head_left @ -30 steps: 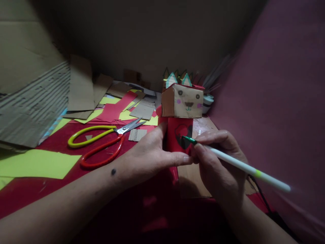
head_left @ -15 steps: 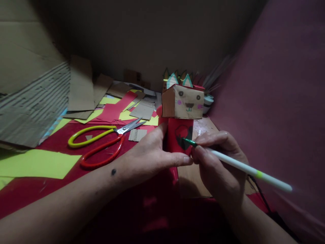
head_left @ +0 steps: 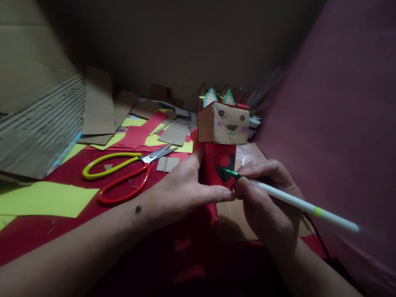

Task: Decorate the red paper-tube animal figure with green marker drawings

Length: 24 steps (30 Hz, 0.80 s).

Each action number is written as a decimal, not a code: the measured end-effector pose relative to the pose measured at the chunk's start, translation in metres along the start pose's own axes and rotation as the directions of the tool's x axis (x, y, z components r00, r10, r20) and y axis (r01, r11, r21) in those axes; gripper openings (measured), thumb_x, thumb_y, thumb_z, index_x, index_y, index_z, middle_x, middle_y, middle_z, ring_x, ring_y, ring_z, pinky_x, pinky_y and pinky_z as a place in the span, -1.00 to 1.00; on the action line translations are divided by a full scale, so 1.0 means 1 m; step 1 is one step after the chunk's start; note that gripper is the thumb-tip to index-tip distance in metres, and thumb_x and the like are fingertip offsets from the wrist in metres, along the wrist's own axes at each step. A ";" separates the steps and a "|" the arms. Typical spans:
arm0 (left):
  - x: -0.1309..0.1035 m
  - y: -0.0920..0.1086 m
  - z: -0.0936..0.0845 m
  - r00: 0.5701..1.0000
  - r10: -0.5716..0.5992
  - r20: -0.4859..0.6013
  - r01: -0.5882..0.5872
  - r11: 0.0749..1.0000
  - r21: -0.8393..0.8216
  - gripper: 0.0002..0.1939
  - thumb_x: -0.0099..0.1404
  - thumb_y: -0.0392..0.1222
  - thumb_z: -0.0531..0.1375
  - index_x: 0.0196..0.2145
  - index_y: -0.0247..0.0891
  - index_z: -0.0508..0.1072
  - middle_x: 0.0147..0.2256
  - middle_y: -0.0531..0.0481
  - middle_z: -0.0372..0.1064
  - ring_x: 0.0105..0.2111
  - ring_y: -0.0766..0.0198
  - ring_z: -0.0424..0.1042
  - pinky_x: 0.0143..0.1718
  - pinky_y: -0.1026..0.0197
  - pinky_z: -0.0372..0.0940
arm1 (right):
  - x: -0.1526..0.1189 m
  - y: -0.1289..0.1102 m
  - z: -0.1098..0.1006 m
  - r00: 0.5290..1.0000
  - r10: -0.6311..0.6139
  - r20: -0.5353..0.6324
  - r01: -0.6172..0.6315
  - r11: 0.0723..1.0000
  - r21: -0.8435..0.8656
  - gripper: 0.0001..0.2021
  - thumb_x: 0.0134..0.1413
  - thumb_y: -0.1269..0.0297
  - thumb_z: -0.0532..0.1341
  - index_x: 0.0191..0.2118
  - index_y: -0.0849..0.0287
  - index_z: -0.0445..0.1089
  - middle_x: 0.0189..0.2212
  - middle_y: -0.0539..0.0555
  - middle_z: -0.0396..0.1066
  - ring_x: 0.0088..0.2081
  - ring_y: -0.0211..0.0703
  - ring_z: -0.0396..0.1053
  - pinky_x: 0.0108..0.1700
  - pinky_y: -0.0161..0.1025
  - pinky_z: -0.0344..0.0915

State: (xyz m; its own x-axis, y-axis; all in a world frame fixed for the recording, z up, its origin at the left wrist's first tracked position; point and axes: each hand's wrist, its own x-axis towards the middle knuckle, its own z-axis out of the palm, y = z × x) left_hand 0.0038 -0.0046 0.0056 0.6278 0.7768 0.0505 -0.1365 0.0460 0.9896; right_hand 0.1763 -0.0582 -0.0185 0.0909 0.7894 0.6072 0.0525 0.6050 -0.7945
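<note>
A cardboard animal figure has a box head [head_left: 230, 126] with drawn eyes, nose and mouth and two pointed ears, above a red body [head_left: 212, 159]. My left hand [head_left: 192, 185] grips the body from the left, thumb along its lower edge; the other fingers are partly hidden behind it. My right hand [head_left: 267, 194] pinches a white marker pen [head_left: 287, 198] with a green tip section. Its tip touches a dark, partly filled heart-like drawing [head_left: 229, 175] on the red front. Scissors [head_left: 150, 159] with one yellow and one red handle lie with blades parted left of my left hand.
Yellow paper [head_left: 52, 199] and red paper strips [head_left: 136, 136] lie on the red tabletop at left, among cardboard scraps [head_left: 174, 134]. Large corrugated cardboard [head_left: 43, 123] stands at far left. A brown board [head_left: 236, 220] lies beneath my right hand. A pinkish sheet [head_left: 340, 123] rises at right.
The pen's back end has shifted very slightly right, and the figure's head has moved a touch to the right. My left hand stays in place.
</note>
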 end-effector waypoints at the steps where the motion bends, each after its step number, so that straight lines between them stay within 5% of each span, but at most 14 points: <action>1: 0.000 0.000 0.000 1.000 0.002 0.005 -0.002 1.000 -0.004 -0.37 0.06 -0.40 0.47 0.07 -0.26 0.41 -0.14 -0.01 0.57 -0.10 0.12 0.54 -0.18 0.25 0.41 | 0.000 0.000 0.000 1.000 0.000 -0.015 0.000 1.000 0.002 -0.84 0.23 0.50 0.32 -0.20 0.06 0.52 -0.39 -0.09 0.51 -0.41 -0.35 0.44 -0.33 -0.42 0.38; 18: 0.001 -0.002 -0.002 1.000 0.017 0.015 -0.017 1.000 0.011 -0.37 0.09 -0.38 0.47 0.10 -0.28 0.40 -0.05 -0.07 0.59 -0.02 0.08 0.55 -0.05 0.19 0.42 | 0.001 0.003 0.002 0.998 0.001 -0.067 0.002 0.999 0.043 -0.86 0.24 0.48 0.30 -0.21 0.06 0.50 -0.45 -0.10 0.49 -0.44 -0.32 0.42 -0.34 -0.37 0.40; 24: 0.000 -0.001 -0.001 1.000 0.013 0.024 -0.013 1.000 -0.019 -0.33 0.06 -0.39 0.49 0.11 -0.26 0.41 -0.11 -0.04 0.59 -0.07 0.07 0.56 -0.16 0.21 0.43 | 0.000 0.002 0.000 1.000 -0.028 -0.012 0.028 1.000 -0.002 -0.81 0.20 0.55 0.29 -0.20 0.07 0.51 -0.40 -0.08 0.52 -0.41 -0.31 0.45 -0.35 -0.35 0.37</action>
State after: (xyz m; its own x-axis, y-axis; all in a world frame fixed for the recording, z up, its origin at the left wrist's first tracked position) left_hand 0.0026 -0.0041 0.0048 0.6439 0.7622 0.0667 -0.1594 0.0483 0.9860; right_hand 0.1761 -0.0568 -0.0198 0.1010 0.7711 0.6286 0.0571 0.6263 -0.7775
